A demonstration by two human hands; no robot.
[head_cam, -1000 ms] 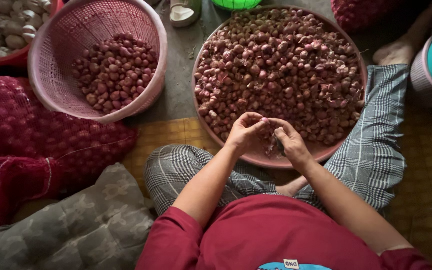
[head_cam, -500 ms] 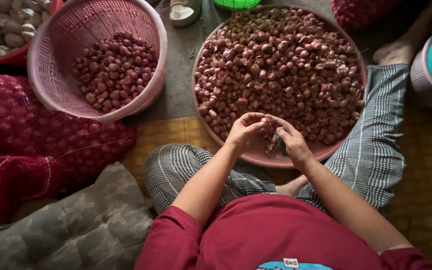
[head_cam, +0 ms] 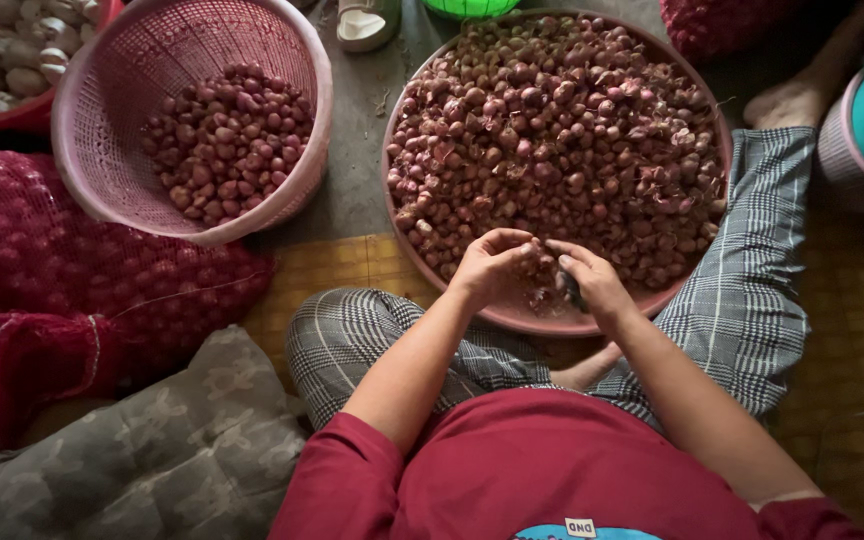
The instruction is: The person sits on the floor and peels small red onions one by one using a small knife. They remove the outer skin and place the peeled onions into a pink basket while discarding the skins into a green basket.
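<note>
Fingers: our left hand [head_cam: 487, 265] curls its fingertips [head_cam: 520, 240] closed around a single small shallot [head_cam: 540, 262]; our right hand [head_cam: 597, 283] is closed on a small dark blade [head_cam: 570, 290], though the grip itself is partly hidden.
Shallot in hand: held between both hands, just above the near rim of the round tray [head_cam: 552, 322].
Tray: heaped with unpeeled shallots [head_cam: 562, 140], loose skins showing among them.
Pink basket [head_cam: 187, 110]: to our left, apart from the tray, part filled with cleaner bulbs [head_cam: 227, 140].
Red mesh sack [head_cam: 62, 270]: lies beside our left knee, just below the basket.
Method, our judgement: we should keep the bulb pinched at its sides, blade edge turned away from the left thumb, and trim only the tip.
Risk, our judgement: the fingertips sit very near the blade; short, light strokes suit best.
Light: dim; the cut itself cannot be made out.
</note>
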